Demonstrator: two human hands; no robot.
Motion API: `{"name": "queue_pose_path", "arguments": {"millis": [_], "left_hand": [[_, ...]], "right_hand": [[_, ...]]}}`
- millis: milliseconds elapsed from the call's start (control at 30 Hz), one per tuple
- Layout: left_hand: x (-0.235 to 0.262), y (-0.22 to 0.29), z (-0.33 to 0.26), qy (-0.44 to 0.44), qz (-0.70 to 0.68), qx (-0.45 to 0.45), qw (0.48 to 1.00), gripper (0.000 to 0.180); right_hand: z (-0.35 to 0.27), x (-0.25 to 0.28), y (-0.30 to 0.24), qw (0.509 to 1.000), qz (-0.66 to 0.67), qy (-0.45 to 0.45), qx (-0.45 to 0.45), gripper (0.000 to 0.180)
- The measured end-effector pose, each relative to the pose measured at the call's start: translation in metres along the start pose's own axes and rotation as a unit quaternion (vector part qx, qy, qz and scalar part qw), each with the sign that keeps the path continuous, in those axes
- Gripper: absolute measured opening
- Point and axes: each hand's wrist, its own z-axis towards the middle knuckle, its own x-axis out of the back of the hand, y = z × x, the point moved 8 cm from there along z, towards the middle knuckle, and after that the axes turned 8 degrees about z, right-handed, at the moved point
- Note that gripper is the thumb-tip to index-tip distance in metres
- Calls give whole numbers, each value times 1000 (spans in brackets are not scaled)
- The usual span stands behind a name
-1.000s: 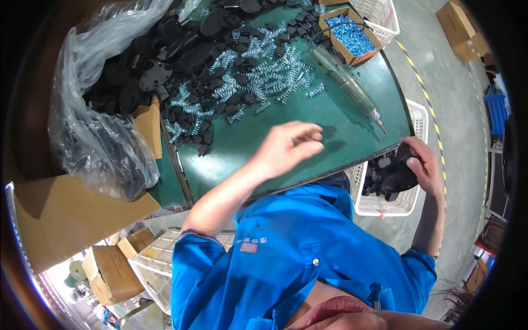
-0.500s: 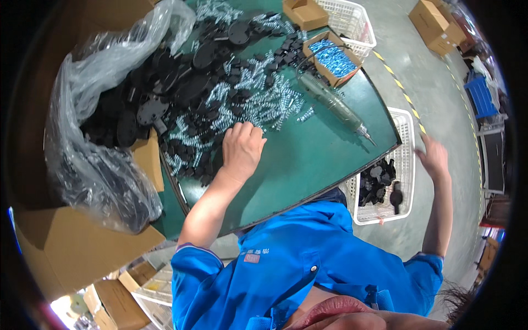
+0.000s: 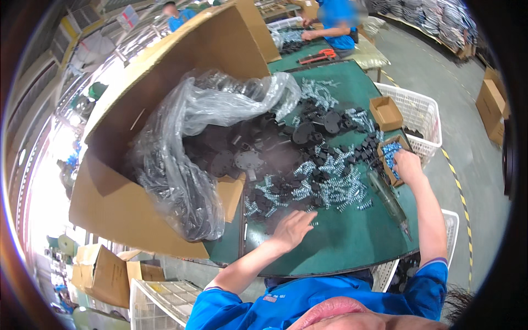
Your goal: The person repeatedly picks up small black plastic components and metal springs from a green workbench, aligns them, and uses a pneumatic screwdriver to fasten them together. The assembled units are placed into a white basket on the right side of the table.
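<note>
- Presently: left hand [image 3: 294, 228] spread flat on green bench [image 3: 352, 242], by springs [image 3: 335, 184].
- Right hand [image 3: 408, 166] reaches into small carton [image 3: 391, 157]; grasp cannot be told.
- Black parts [image 3: 250, 151] partly hidden under plastic bag [image 3: 181, 165].

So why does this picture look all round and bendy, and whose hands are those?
The camera sits on a person's head and looks down, so its wide lens bends everything. The two arms in blue sleeves are that person's own. The left hand rests open on the green table by a heap of small metal springs and black plastic parts. The right hand reaches into a little cardboard box of blue bits. It is too small to tell whether it holds any. A big clear bag spills more black parts.
</note>
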Motion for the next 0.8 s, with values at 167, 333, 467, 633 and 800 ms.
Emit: {"name": "queue_pose_path", "arguments": {"millis": [167,333,467,633,800], "left_hand": [[-15,35,11,-9,-52,-89,995,22],[-46,80,31,-57,-69,-164,982,19],[-63,102,32,-103,-22,-227,968,14],[-61,92,17,-92,-42,-233,967,11],[-53,85,10,-86,-51,-237,966,11]], "right_hand": [[3,11,-1,997,17,69,-11,19],[1,16,-1,990,69,125,-6,18],[-9,30,-2,966,168,194,23,12],[-34,43,16,924,322,208,9,20],[-76,21,19,818,550,160,-50,16]]}}
